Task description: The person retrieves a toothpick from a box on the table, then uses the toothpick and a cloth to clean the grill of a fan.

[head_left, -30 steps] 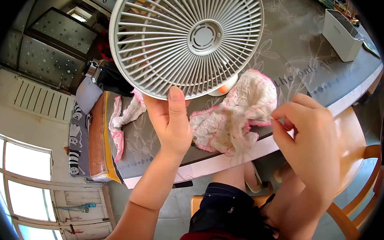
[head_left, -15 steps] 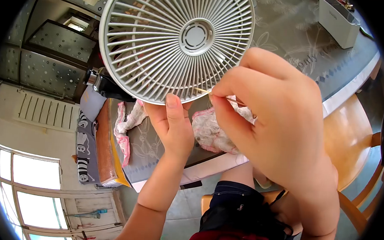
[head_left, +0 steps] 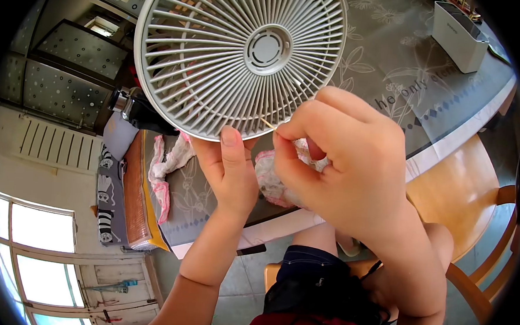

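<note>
A round grey fan grille (head_left: 268,49) with radial slats fills the top middle of the head view. My left hand (head_left: 231,176) grips its lower rim, thumb on the near face and fingers behind. In my right hand (head_left: 346,149) a thin wooden toothpick (head_left: 267,123) is pinched between thumb and forefinger. The toothpick's tip lies at the slats near the lower rim; whether it goes in between them I cannot tell. Below the grille, partly behind my right hand, a crumpled white and pink cloth (head_left: 274,178) lies on the table.
The table (head_left: 394,63) has a patterned clear cover. A second twisted pink-white cloth (head_left: 161,169) lies at its left. A white box-shaped device (head_left: 459,37) stands at the far right. A wooden chair (head_left: 458,196) is at the right edge, close to my right arm.
My right hand has shifted left and slightly down, and the toothpick now slants more steeply at the slats. My left hand keeps its hold on the grille.
</note>
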Tool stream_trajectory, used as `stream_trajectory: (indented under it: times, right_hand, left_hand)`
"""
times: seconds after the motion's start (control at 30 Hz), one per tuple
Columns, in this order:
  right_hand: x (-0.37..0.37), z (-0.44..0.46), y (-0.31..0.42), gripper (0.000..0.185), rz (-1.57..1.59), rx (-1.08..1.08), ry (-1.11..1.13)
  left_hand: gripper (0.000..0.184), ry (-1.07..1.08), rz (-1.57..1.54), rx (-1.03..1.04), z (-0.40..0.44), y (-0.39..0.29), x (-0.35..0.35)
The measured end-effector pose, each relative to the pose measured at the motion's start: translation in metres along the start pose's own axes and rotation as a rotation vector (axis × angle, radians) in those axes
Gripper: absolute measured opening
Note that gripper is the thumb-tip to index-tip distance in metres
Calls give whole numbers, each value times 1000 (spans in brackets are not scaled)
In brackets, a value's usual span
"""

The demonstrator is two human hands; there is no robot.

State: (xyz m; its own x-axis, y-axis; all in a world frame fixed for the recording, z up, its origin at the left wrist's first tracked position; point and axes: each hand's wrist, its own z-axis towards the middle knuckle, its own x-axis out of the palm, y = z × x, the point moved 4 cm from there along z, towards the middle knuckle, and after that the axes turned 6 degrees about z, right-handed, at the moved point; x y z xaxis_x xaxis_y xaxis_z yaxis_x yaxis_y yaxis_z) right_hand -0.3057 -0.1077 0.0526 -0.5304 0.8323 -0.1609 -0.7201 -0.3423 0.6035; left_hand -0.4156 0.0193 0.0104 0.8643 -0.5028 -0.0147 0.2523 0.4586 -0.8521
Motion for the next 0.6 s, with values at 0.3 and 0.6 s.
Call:
stream_trajectory:
  times: [0.3, 0.6]
  right_hand:
    - [7, -4, -2, 18, 21, -50, -62]
    - [12, -4, -8, 18, 12, -199, -181]
  left_hand:
    - [46, 31, -14, -4, -1, 0, -1]
    - [51, 57, -129, -31, 0, 3, -3]
